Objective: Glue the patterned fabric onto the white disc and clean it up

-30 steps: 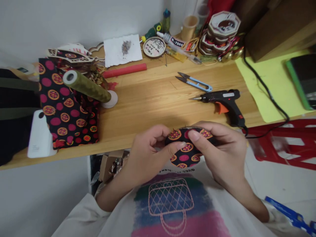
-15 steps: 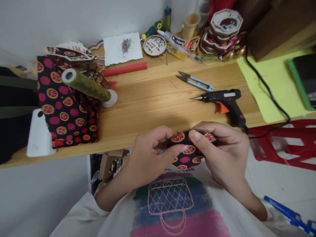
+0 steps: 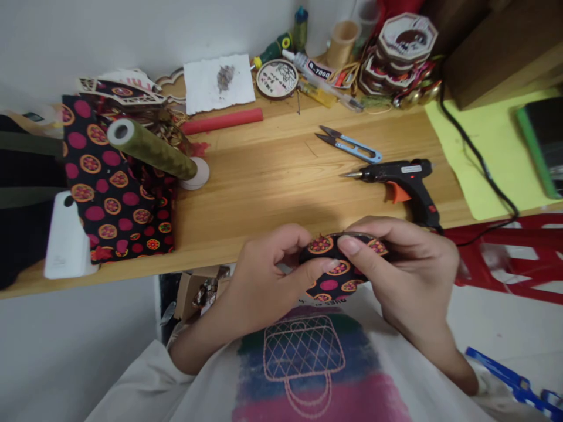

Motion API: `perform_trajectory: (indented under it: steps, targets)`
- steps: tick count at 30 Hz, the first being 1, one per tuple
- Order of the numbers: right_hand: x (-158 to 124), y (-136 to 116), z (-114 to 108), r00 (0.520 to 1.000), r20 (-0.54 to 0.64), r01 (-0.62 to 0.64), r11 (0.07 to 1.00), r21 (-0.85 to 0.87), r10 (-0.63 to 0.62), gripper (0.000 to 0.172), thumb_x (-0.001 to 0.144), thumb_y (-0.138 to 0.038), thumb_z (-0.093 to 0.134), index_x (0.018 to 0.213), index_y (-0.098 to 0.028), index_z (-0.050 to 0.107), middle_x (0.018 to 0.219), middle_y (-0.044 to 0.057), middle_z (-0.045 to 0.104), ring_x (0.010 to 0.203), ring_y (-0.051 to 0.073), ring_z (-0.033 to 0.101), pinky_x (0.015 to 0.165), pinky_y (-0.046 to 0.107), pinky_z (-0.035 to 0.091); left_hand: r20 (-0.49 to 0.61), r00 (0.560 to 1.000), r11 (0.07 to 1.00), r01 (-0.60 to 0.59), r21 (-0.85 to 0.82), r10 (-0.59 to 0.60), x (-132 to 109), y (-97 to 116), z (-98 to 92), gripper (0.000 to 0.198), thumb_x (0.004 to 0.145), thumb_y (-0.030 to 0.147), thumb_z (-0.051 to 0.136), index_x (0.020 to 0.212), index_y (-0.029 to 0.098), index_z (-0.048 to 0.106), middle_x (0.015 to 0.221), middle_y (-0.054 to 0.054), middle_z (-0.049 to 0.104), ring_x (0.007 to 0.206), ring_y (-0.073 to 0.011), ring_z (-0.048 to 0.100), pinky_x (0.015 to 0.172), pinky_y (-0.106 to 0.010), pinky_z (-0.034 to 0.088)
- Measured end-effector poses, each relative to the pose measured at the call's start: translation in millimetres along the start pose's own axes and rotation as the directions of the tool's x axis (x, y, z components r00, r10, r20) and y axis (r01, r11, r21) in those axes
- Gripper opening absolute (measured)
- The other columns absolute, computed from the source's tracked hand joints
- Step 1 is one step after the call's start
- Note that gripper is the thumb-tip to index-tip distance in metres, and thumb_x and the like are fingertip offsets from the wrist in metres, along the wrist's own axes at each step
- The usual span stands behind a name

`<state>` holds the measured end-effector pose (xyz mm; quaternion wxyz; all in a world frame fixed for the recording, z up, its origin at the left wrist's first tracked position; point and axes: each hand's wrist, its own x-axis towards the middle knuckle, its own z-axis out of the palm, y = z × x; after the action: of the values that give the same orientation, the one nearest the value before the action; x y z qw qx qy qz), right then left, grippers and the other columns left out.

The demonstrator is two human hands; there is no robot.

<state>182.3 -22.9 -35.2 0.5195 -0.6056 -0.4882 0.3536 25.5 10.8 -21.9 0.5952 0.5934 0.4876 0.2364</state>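
Observation:
Both my hands grip a small fabric-covered piece [image 3: 329,285], black with pink spots and orange-ringed flower patterns, held in front of my chest at the table's front edge. My left hand [image 3: 272,281] is closed on its left side, the thumb lying across the patterned face. On the right side my right hand [image 3: 409,269] pinches the upper edge, thumb on top and fingers behind. A thin rim shows along that top edge, with frayed threads at its left. Its back is hidden by my fingers.
Beyond my hands lie a black glue gun [image 3: 396,173] with a cord and blue thread snips [image 3: 349,145]. At left, folded patterned cloth [image 3: 105,199] lies by a green roll [image 3: 153,149] and a white phone [image 3: 68,240]. A B-7000 glue tube [image 3: 312,67] lies at the back.
My right hand has shifted slightly to the right, its thumb still on the fabric-covered piece. My left hand keeps its hold almost unchanged.

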Motion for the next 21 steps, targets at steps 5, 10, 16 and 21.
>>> perform_trajectory:
  steps: [5, 10, 16, 21]
  targets:
    - [-1, -1, 2, 1.000, -0.012, -0.011, 1.000, 0.005, 0.011, 0.007, 0.075, -0.020, 0.072, 0.075, -0.027, 0.069, 0.066, -0.006, 0.070, 0.052, 0.007, 0.061, 0.047, 0.017, 0.049, 0.017, 0.999, 0.993, -0.049, 0.103, 0.047, 1, -1, -1.9, 0.020, 0.078, 0.030, 0.066, 0.067, 0.018, 0.054, 0.060, 0.006, 0.056, 0.055, -0.0054, 0.049, 0.047, -0.015, 0.036]
    - [-1, 0, 7, 0.998, -0.035, -0.049, 0.999, 0.013, 0.049, 0.006, 0.075, -0.023, 0.071, 0.071, -0.026, 0.068, 0.060, -0.007, 0.067, 0.050, 0.006, 0.056, 0.045, 0.017, 0.046, 0.025, 0.998, 0.992, -0.060, 0.107, 0.057, 2, -1, -2.4, 0.020, 0.079, 0.027, 0.066, 0.066, 0.018, 0.053, 0.060, 0.007, 0.054, 0.055, -0.0048, 0.048, 0.048, -0.015, 0.035]
    - [0, 6, 9, 0.994, -0.002, -0.112, 0.988, 0.103, 0.113, 0.004, 0.077, -0.030, 0.070, 0.073, -0.029, 0.071, 0.064, -0.006, 0.069, 0.054, 0.008, 0.060, 0.048, 0.018, 0.048, 0.007, 1.000, 1.000, 0.021, 0.016, -0.021, 3, -1, -1.6, 0.017, 0.078, 0.027, 0.065, 0.068, 0.017, 0.054, 0.057, 0.006, 0.054, 0.051, -0.0052, 0.047, 0.046, -0.015, 0.037]
    - [1, 10, 5, 0.989, -0.006, -0.144, 0.964, 0.225, 0.149, 0.013, 0.084, -0.035, 0.062, 0.078, -0.030, 0.072, 0.074, -0.004, 0.073, 0.064, 0.010, 0.066, 0.059, 0.021, 0.055, 0.014, 0.996, 0.993, 0.094, -0.075, -0.093, 4, -2, -0.7, 0.019, 0.075, 0.029, 0.067, 0.068, 0.017, 0.054, 0.056, 0.006, 0.056, 0.049, -0.0051, 0.049, 0.045, -0.014, 0.038]
